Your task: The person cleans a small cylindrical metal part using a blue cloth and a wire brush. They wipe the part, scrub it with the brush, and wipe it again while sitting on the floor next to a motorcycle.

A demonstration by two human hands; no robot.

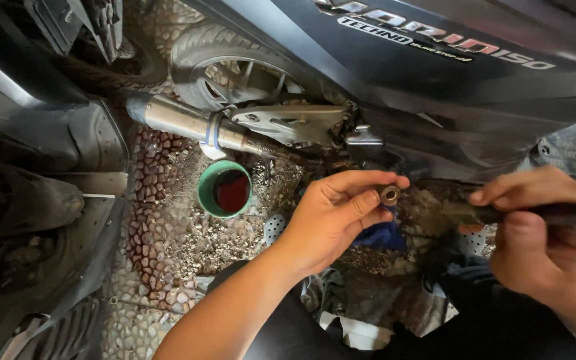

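Metal nut (389, 195) pinched in left hand (337, 217); right hand (547, 230) grips black tool (555, 213).

A long decal (445, 41) of white lettering with a reddish stretch in the middle runs slantwise along the dark scooter side panel (435, 80) at the upper right. It consists of a larger upper line and a smaller outlined strip beneath. No packages, signs or screens show.
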